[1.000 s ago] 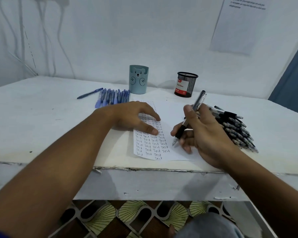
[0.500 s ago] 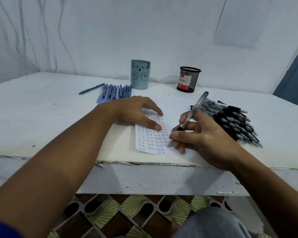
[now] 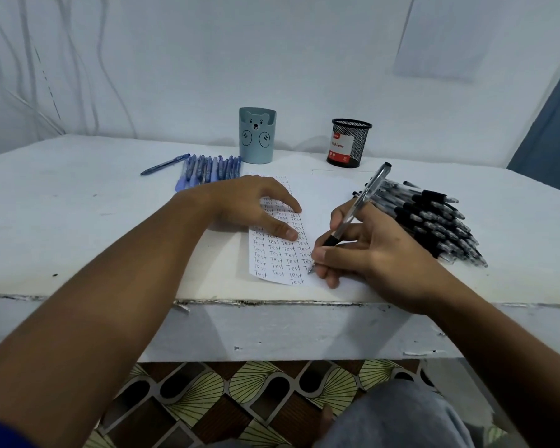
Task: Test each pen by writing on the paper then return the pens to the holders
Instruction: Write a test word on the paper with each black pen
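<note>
Pen (image 3: 356, 218) tip now down on paper (image 3: 280, 253) near table edge (image 3: 272, 302), pinched in rt hand (image 3: 369, 250); lt hand (image 3: 253, 205) flat.

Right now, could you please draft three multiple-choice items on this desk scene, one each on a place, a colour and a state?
1. Where does the pile of black pens lie?
A. right of the paper
B. inside the mesh holder
C. on the floor

2. What colour is the bear holder?
A. red
B. pale blue-green
C. yellow

3. What is the right hand doing?
A. resting with nothing in it
B. lifting a holder
C. holding a pen, tip at the paper

Key: 1 A, the pile lies on the table beside the sheet; 2 B, its wall shows that tint; 3 C, fingers pinch the barrel.
</note>
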`<state>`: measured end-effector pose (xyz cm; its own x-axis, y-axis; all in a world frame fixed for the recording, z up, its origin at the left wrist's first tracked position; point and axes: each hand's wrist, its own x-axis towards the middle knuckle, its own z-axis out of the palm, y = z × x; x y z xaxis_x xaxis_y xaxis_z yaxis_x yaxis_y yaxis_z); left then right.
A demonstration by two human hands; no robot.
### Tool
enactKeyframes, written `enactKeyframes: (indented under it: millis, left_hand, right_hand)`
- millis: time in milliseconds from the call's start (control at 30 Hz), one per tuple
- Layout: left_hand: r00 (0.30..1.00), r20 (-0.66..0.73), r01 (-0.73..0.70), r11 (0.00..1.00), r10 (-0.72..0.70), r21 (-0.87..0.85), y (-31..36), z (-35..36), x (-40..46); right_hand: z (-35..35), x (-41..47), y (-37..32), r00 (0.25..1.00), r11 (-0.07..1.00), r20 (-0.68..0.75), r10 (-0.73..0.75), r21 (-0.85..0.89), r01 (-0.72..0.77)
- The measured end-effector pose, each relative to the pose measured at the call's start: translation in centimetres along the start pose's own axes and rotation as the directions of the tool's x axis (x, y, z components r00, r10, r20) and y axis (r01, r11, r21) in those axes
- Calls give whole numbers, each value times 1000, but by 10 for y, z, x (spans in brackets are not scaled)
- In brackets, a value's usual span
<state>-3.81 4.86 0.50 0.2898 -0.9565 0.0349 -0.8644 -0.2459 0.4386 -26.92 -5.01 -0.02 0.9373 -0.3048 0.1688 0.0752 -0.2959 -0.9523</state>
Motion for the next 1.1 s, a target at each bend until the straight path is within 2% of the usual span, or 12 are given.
enactKeyframes:
  millis: [300,467,633,767,933,1100]
  left_hand:
    - [1000,2,2,1000,-2,-2,0,0,1]
    - [1000,0,-2,1000,2,-1,-1,0,1]
    - [1000,-2,0,1000,0,-16,-1,1,1]
    - [1000,-5,1,1000,-1,-2,-2,1,1]
    - [1000,1,-1,1000,1,-16,-1,1,1]
    - [1000,1,-1,1000,1,-5,-2,1,1]
  right_hand:
    - [0,0,1,1000,995,5,-1,-96,2]
    - [0,2,1,1000,1000,-8,17,21,-17]
    - [1,1,4,1000,996,-26,-9,-93,7]
    - [-2,3,3,999,999,-43,12,32,-11]
    - [-1,0,4,1000,997,-18,-21,-77,19]
    - [-3,2,4,1000,999,4,1,-42,-1]
